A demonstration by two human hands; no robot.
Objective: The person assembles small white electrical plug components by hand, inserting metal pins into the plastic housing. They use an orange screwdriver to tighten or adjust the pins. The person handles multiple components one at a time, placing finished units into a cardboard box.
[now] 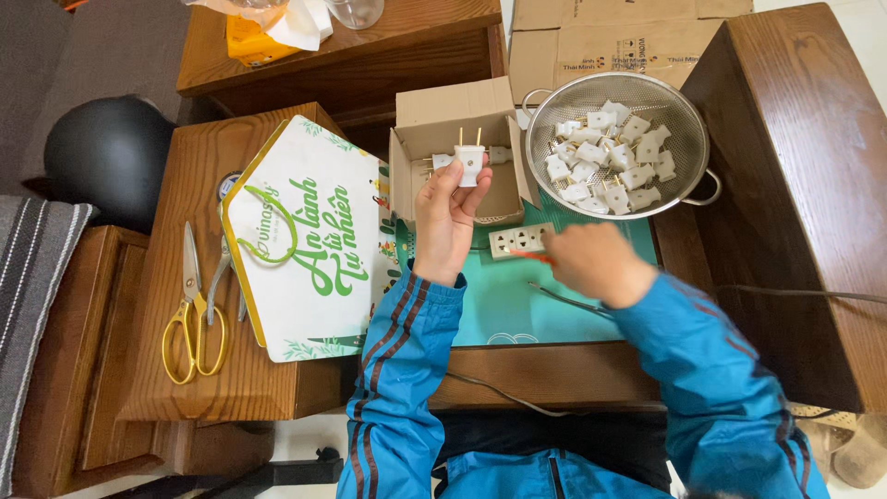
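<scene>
Pinching a white plug (469,164) prongs-up in your left hand (443,217), fingers closed on its body, you keep it readable; your right hand (591,261) grips an orange-handled tool (534,256) just beside the outlet strip (519,239).

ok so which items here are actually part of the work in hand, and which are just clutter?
In use:
- white plug, in left hand
- white socket strip, by right hand
- metal colander full of plugs
- small cardboard box

Lying about:
- yellow-handled scissors
- green-and-white paper bag
- black helmet
</scene>
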